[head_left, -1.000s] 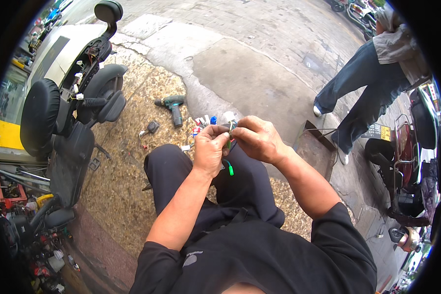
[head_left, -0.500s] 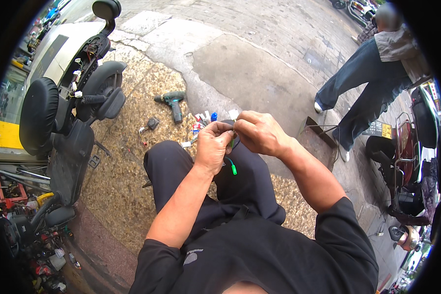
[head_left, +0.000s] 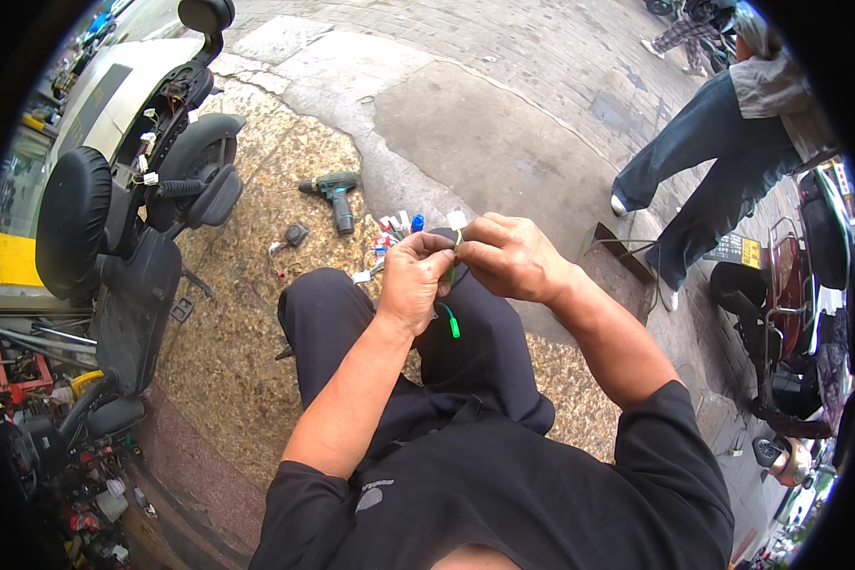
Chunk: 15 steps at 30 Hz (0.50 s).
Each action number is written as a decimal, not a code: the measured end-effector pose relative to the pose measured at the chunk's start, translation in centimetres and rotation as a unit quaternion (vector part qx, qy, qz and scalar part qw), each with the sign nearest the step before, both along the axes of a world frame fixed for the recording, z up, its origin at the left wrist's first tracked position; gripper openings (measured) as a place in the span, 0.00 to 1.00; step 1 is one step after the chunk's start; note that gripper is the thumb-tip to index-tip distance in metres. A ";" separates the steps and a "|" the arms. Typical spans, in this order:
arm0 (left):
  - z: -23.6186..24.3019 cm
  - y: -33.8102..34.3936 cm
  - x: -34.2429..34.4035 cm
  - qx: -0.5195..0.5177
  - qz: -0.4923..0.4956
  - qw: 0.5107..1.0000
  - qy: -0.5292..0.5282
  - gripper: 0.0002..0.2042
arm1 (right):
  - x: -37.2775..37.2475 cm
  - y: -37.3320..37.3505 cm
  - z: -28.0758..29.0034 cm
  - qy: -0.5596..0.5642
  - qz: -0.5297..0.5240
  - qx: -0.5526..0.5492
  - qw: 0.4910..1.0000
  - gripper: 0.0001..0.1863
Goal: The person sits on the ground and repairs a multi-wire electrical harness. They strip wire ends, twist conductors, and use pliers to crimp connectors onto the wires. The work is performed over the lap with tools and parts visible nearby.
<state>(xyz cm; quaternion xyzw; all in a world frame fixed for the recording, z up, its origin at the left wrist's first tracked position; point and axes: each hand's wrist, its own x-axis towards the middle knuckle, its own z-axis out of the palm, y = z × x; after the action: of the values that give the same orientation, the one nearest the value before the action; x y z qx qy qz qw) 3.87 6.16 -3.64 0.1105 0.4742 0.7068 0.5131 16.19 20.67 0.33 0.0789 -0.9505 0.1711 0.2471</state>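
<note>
My left hand (head_left: 414,290) is pinched shut on thin wires above my right knee. Close against it, my right hand (head_left: 517,258) has thumb and fingers closed on the same wires. A white plug connector (head_left: 457,220) sticks up between the two hands on a yellowish wire. From below my left hand hangs a green connector (head_left: 454,328) on a short green wire. Just beyond my left hand are several white and red connectors and a blue connector (head_left: 418,223). The wire ends inside my fingers are hidden.
A cordless drill (head_left: 334,197) lies on the speckled ground, with a small black part (head_left: 296,234) nearer me. At left stands a partly stripped scooter (head_left: 142,247). A person in jeans (head_left: 712,152) stands at right by a metal dustpan-like box (head_left: 617,258) and a dark red scooter (head_left: 790,285).
My right fingers have shifted slightly down and closer in, and the white connector now shows more plainly between my hands. In the background, a passer-by's legs have moved left.
</note>
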 end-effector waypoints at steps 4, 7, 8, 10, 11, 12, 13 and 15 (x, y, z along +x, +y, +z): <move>0.1 -0.1 -0.2 -0.008 -0.007 1.000 -0.015 0.02 | -0.2 0.1 0.1 0.001 0.009 0.012 1.000 0.11; 0.2 -0.1 -0.2 -0.003 -0.004 1.000 -0.016 0.02 | -0.3 0.2 0.2 -0.004 0.020 0.025 0.999 0.11; 0.3 0.0 -0.2 -0.005 -0.006 1.000 -0.015 0.02 | -0.3 0.3 0.2 -0.007 0.020 0.035 0.999 0.09; 0.4 -0.1 -0.3 -0.008 -0.010 1.000 -0.014 0.02 | -0.3 0.4 0.1 -0.023 0.018 0.052 0.998 0.07; 0.5 -0.1 -0.3 -0.012 -0.014 1.000 -0.011 0.02 | -0.3 0.4 0.0 -0.020 0.017 0.057 0.998 0.06; 0.4 -0.1 -0.3 -0.016 -0.018 1.000 -0.009 0.02 | -0.3 0.4 -0.1 -0.019 0.016 0.061 0.998 0.06; 0.4 -0.1 -0.3 -0.019 -0.022 1.000 -0.006 0.03 | -0.3 0.4 -0.2 -0.020 0.014 0.066 0.998 0.06; 0.3 -0.1 -0.3 -0.008 -0.029 0.999 -0.021 0.03 | -0.4 0.3 -0.6 -0.017 0.004 0.050 0.999 0.07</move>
<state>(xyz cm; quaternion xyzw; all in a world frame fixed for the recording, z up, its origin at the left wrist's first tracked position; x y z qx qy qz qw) 3.55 6.10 -3.36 0.1052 0.4651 0.6902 0.5442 15.76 20.92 -0.23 0.0920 -0.9617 0.1254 0.2256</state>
